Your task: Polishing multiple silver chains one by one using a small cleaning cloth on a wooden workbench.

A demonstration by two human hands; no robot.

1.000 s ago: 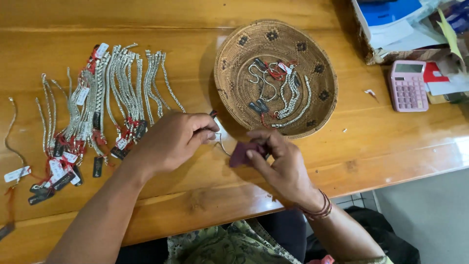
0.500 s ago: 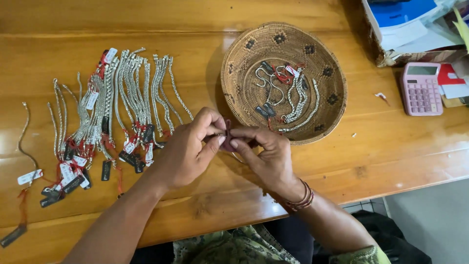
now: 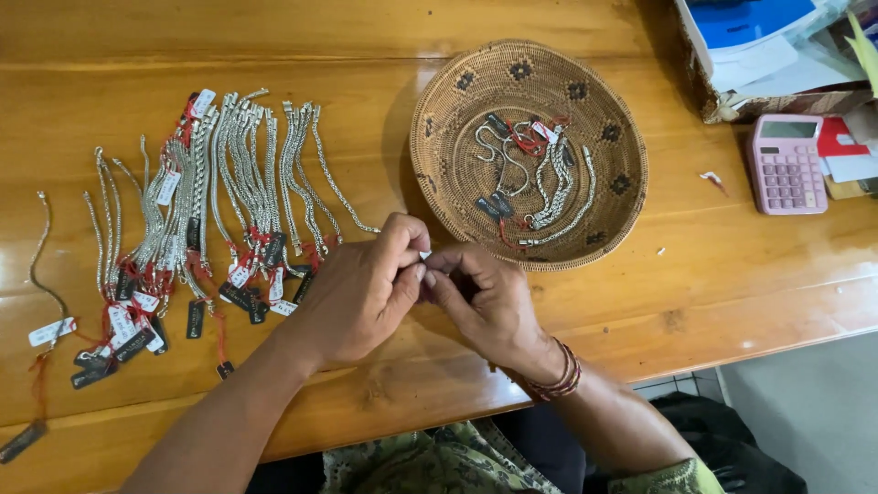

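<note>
My left hand [image 3: 361,293] and my right hand [image 3: 485,306] meet fingertip to fingertip over the wooden table [image 3: 732,265], just in front of a woven basket [image 3: 457,119]. Between the fingertips sits a small white tag [image 3: 425,256]; most of what they pinch is hidden by the fingers. Inside the basket lie several silver chains [image 3: 558,183] with red strings and dark tags. Left of my hands, rows of tagged silver chains [image 3: 238,183] are laid out side by side. My right wrist wears thin bracelets.
A pink calculator [image 3: 786,165] lies at the right, beside a box of papers and a blue booklet [image 3: 759,37]. A single chain [image 3: 41,274] lies at the far left. The table's front edge runs just below my wrists, with floor beyond at the right.
My two hands have closed together, from apart to fingertips touching. The dark piece seen in my right hand earlier is now hidden between the fingers. The view has shifted slightly.
</note>
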